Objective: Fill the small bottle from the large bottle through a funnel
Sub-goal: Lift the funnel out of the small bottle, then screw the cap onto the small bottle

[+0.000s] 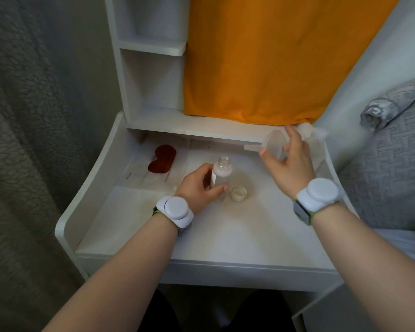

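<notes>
A frosted white bottle (222, 172) stands upright and uncapped in the middle of the white desk (225, 236). My left hand (198, 186) grips its body from the left. Its cap (238, 193) lies on the desk just right of it. My right hand (289, 161) holds a translucent funnel (274, 143) tipped on its side, spout pointing left, above and to the right of the bottle's neck. A second clear bottle (313, 135) stands behind my right hand at the desk's back right, partly hidden.
A dark red eye mask in a clear packet (162, 159) lies at the desk's back left. An orange cloth (261, 61) hangs behind. White shelves (151, 46) rise at the back left. A grey bed cover (391, 168) is to the right.
</notes>
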`<state>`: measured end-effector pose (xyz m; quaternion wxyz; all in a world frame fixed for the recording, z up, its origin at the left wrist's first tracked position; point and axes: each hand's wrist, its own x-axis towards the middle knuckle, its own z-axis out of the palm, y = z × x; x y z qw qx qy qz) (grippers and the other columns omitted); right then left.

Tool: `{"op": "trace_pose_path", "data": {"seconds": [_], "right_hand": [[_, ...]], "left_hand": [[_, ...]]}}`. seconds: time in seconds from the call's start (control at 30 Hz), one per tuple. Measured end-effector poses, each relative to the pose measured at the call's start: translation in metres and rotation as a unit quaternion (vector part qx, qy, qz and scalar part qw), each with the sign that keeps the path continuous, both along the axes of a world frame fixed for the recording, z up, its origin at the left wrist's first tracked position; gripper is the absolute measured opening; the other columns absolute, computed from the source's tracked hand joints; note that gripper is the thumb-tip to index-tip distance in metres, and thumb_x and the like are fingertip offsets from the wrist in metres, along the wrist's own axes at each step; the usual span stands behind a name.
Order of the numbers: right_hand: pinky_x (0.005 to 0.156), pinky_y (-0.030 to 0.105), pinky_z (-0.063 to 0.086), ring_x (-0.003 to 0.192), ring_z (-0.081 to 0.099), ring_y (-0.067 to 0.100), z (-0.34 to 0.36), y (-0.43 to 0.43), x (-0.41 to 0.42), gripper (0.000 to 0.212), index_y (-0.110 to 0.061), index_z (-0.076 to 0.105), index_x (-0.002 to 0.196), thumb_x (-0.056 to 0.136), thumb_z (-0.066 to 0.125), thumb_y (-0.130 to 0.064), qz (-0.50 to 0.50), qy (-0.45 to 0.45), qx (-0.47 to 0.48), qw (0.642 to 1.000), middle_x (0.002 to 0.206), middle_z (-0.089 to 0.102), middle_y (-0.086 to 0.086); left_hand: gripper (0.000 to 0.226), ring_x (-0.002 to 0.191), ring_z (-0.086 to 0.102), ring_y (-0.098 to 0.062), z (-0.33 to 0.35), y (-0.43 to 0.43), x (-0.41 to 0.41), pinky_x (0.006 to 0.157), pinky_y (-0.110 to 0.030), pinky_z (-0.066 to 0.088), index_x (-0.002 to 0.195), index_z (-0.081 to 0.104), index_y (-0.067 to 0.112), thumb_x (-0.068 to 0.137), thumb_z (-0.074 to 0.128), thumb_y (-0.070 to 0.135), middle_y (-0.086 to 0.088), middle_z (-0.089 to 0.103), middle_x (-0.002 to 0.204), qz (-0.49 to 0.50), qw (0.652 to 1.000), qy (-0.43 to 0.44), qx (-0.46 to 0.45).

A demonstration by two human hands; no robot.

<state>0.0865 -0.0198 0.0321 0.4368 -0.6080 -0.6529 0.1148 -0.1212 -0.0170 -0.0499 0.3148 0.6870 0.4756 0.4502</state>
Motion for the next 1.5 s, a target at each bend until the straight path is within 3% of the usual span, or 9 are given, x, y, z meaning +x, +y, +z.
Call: {"op": "trace_pose_path", "data": {"seconds": [0.2,0.4,0.8,0.9,1.0,1.1,1.17,1.3,1.5], "right_hand": [[0.075,0.034,0.044,0.093,0.057,0.042,-0.037,0.002,0.007,0.074,-0.026,0.033,0.134,0.071,0.068,-0.043,-0.095,-0.158,-0.066,0.981,0.125,0.041,0.015],[0.071,0.041,0.050,0.087,0.058,0.039,-0.044,0.000,0.010,0.065,-0.018,0.038,0.123,0.073,0.068,-0.047,-0.124,-0.264,-0.098,0.951,0.119,0.043,0.015],[0.083,0.041,0.050,0.100,0.055,0.037,-0.046,0.003,0.015,0.079,-0.011,0.026,0.140,0.079,0.069,-0.038,-0.104,-0.212,-0.130,0.963,0.133,0.033,0.015],[0.085,0.043,0.049,0.109,0.050,0.036,-0.042,-0.003,0.010,0.072,-0.013,0.030,0.140,0.081,0.065,-0.036,-0.096,-0.238,-0.064,0.964,0.136,0.035,0.014],[0.090,0.040,0.043,0.114,0.046,0.035,-0.041,-0.009,-0.004,0.056,-0.014,0.041,0.135,0.086,0.058,-0.032,0.003,-0.254,-0.002,0.967,0.129,0.046,0.013],[0.094,0.038,0.042,0.117,0.046,0.030,-0.050,-0.011,-0.017,0.056,-0.015,0.044,0.133,0.086,0.056,-0.042,0.097,-0.249,-0.077,0.960,0.128,0.048,0.010],[0.094,0.036,0.042,0.117,0.048,0.029,-0.058,-0.010,-0.021,0.061,-0.014,0.045,0.133,0.083,0.057,-0.047,0.106,-0.254,-0.125,0.953,0.128,0.050,0.009],[0.092,0.034,0.042,0.113,0.052,0.030,-0.067,-0.006,-0.025,0.060,-0.012,0.049,0.128,0.080,0.062,-0.046,0.087,-0.245,-0.145,0.955,0.124,0.054,0.011],[0.076,0.028,0.040,0.097,0.057,0.030,-0.068,-0.001,-0.024,0.041,-0.011,0.059,0.111,0.079,0.065,-0.036,0.082,-0.217,-0.142,0.962,0.108,0.058,0.011]], "left_hand": [[0.035,0.088,0.063,-0.027,0.000,-0.001,0.002,0.082,-0.044,0.053,0.104,0.053,0.029,0.077,0.074,0.025,-0.006,0.067,0.095,0.007,1.000,-0.002,-0.006],[0.037,0.092,0.064,-0.030,0.000,-0.001,0.003,0.085,-0.050,0.051,0.101,0.052,0.034,0.070,0.073,0.034,-0.007,0.067,0.096,0.007,1.000,-0.017,-0.015],[0.033,0.094,0.063,-0.033,-0.002,0.000,0.003,0.087,-0.052,0.051,0.095,0.053,0.041,0.066,0.069,0.041,-0.010,0.068,0.098,0.001,0.999,-0.034,-0.028],[0.033,0.095,0.064,-0.030,-0.001,0.000,0.004,0.088,-0.051,0.051,0.095,0.053,0.041,0.067,0.069,0.042,-0.008,0.068,0.099,0.000,0.999,-0.035,-0.030],[0.036,0.094,0.064,-0.030,-0.001,-0.001,0.003,0.087,-0.051,0.051,0.099,0.052,0.040,0.068,0.070,0.041,-0.007,0.068,0.100,0.000,0.999,-0.033,-0.031],[0.039,0.094,0.065,-0.029,-0.002,-0.001,0.003,0.087,-0.051,0.052,0.101,0.052,0.040,0.066,0.069,0.044,-0.008,0.068,0.101,0.001,0.999,-0.035,-0.034],[0.037,0.093,0.065,-0.027,-0.002,-0.002,0.003,0.086,-0.049,0.053,0.098,0.052,0.044,0.065,0.069,0.048,-0.006,0.068,0.099,0.003,0.999,-0.030,-0.032],[0.039,0.091,0.065,-0.030,-0.002,-0.001,0.004,0.084,-0.051,0.052,0.099,0.051,0.041,0.065,0.069,0.047,-0.008,0.068,0.097,0.009,0.999,-0.029,-0.030],[0.043,0.090,0.064,-0.029,-0.003,0.000,0.003,0.083,-0.050,0.053,0.105,0.053,0.031,0.067,0.069,0.043,-0.007,0.067,0.096,0.010,0.999,-0.024,-0.026]]}}
